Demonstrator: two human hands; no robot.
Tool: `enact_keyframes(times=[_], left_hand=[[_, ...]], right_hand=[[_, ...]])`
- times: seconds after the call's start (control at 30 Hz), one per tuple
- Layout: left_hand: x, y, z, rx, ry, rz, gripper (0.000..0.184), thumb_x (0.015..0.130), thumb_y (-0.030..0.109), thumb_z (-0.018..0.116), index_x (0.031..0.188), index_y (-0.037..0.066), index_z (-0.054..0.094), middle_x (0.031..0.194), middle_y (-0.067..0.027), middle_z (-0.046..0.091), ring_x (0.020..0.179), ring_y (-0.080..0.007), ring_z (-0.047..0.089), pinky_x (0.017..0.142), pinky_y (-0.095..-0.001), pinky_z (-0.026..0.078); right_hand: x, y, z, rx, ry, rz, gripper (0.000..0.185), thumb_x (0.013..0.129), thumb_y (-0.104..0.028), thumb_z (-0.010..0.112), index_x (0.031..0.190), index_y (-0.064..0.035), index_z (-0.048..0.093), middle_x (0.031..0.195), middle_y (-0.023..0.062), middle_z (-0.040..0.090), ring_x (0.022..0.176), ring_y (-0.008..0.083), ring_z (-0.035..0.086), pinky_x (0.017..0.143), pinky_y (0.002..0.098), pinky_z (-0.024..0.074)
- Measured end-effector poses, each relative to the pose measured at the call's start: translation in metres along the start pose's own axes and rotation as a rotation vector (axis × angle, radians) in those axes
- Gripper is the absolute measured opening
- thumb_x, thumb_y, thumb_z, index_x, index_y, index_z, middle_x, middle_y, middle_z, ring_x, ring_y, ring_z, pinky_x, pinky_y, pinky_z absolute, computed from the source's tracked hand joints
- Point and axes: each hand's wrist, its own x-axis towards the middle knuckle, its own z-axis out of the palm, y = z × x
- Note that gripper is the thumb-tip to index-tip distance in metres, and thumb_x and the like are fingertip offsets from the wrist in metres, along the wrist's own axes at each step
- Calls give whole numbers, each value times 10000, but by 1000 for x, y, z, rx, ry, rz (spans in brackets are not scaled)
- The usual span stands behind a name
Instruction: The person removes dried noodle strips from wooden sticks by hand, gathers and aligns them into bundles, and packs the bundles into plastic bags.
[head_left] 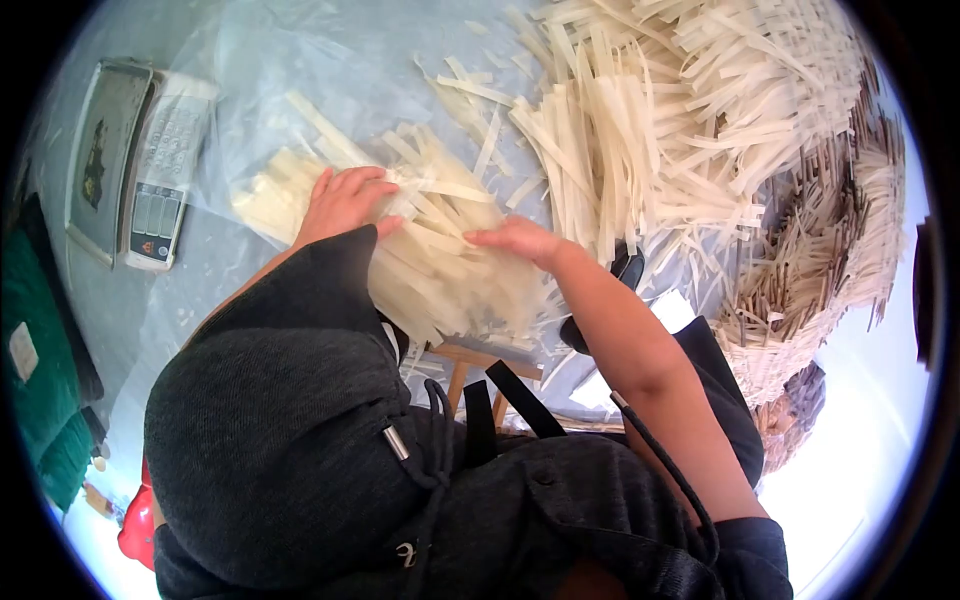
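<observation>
Both hands are at a loose bundle of pale, flat strips (430,270) in the middle of the view. My left hand (348,203) lies on the bundle's left part with its fingers spread over the strips. At the right side of the bundle, my right hand (520,240) touches the strips with its thumb side; its other fingers are mostly hidden, so its grip is unclear. Some strips stick out to the upper left, beyond my left hand.
A digital scale (158,215) with a metal pan (105,160) stands at the left. A large heap of pale strips (640,130) lies at the upper right, beside a woven basket (765,350). Below the bundle is a small wooden frame (480,357). Green cloth (45,370) is at the far left.
</observation>
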Motion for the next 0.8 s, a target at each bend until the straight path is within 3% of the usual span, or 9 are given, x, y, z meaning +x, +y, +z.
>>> enact_keyframes(times=[0.07,0.2,0.3,0.37,0.4,0.47,0.6,0.67,0.8], left_hand=[[2,-8,8,-65,72,11,309,838,240,653,1117,113,614,1220,-62,550,1238,-243,446,1130,-502,191],[9,-19,15,-96,39,-43,210,852,169,630,1051,101,625,1083,-54,607,1138,-250,517,1107,-491,241],[12,-21,14,-183,167,-58,161,867,173,634,996,77,629,993,-53,627,1036,-242,570,1042,-424,344],[15,-23,11,-612,187,-152,160,885,187,640,977,56,633,983,-61,623,979,-216,591,952,-332,416],[17,-23,10,-612,184,-149,160,885,187,640,977,56,633,983,-61,623,979,-216,591,952,-332,416],[19,-25,8,-642,227,-78,173,892,199,646,969,45,635,985,-59,619,960,-188,589,879,-281,440],[17,-28,13,-645,219,-84,177,890,194,647,981,42,637,988,-61,617,964,-186,588,889,-285,437],[15,-28,13,-667,192,-101,179,891,193,647,980,38,642,989,-63,618,965,-179,588,889,-283,437],[12,-30,16,-705,200,-99,173,891,182,648,980,33,646,990,-66,620,970,-170,585,890,-279,436]], right_hand=[[-4,-1,-18,-129,23,-6,529,797,-321,742,1212,-26,597,1127,100,641,948,178,628,854,315,485],[-37,-15,-33,-249,67,-69,524,789,-292,725,1218,-21,593,1063,127,670,956,205,638,876,326,490],[-53,-23,-50,-431,118,17,476,783,-266,718,1172,-13,610,1019,131,677,944,202,637,860,326,496],[-44,-8,-65,-349,100,-87,482,770,-260,739,1158,-2,614,1003,124,680,924,209,640,820,322,498],[-38,-1,-63,-346,103,-87,482,770,-260,739,1158,-2,614,1003,124,680,924,209,640,820,322,498],[-24,4,-41,-918,361,-156,545,698,-318,765,1134,-25,620,1063,149,669,1002,253,635,880,352,494],[3,35,-8,-798,529,-222,623,652,-339,794,1171,-44,616,1072,156,669,1019,268,633,904,348,484],[9,43,-9,-422,285,-134,650,649,-314,808,1203,-41,604,1097,135,665,1036,250,626,924,346,475],[-3,27,-11,-202,58,30,642,662,-246,811,1218,-14,589,1074,109,673,1003,219,634,899,348,484]])
